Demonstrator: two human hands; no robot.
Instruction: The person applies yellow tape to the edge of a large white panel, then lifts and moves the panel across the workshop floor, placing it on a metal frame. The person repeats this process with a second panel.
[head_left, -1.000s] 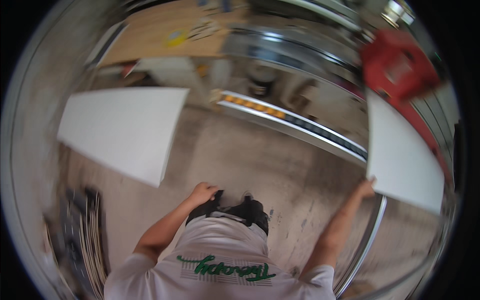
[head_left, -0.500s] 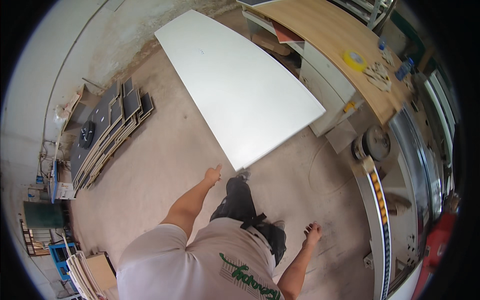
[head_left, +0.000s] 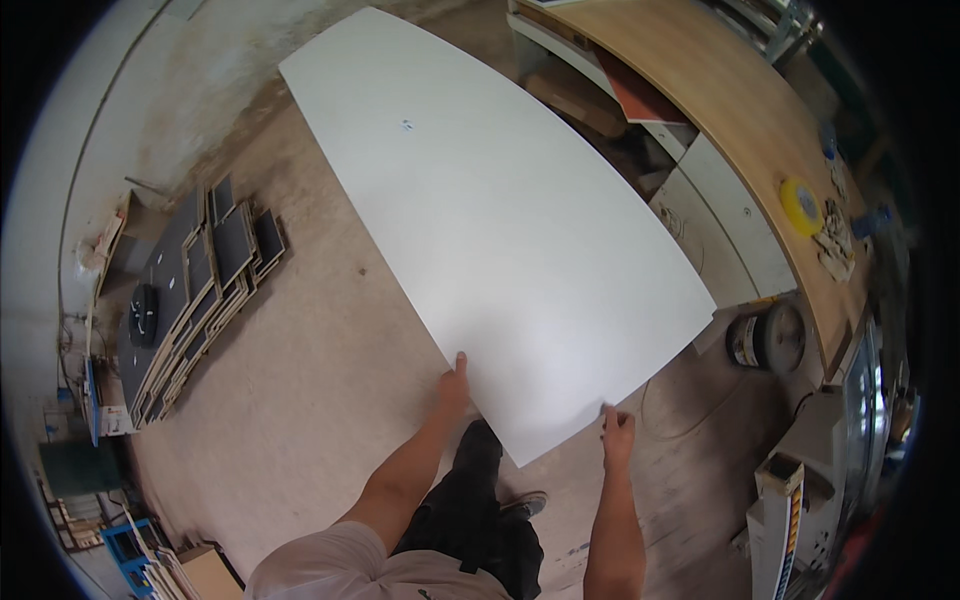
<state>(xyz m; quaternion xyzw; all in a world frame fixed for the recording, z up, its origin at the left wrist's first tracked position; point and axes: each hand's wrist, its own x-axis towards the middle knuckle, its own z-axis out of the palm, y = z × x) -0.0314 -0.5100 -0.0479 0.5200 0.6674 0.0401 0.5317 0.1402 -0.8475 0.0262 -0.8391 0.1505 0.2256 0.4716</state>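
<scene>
A large flat white board (head_left: 480,220) stretches from close in front of my legs to the far wall. My left hand (head_left: 454,388) is at its left long edge, thumb up over the top face and the other fingers hidden below. At the near short edge, my right hand (head_left: 619,436) has its thumb and fingers closed on the rim. The board's near corner lies between my two hands, just beyond my knee. What supports the board underneath is hidden.
Several dark panels (head_left: 190,290) lean in a stack on the left. At the right stands a wooden-topped desk (head_left: 740,110) with yellow tape (head_left: 801,206) and gloves (head_left: 835,242). A black bucket (head_left: 768,338) sits by it, and a machine (head_left: 780,520) stands nearer.
I have stepped closer to the board. Both hands, free half a second ago, have reached forward and taken hold of its left and near edges.
</scene>
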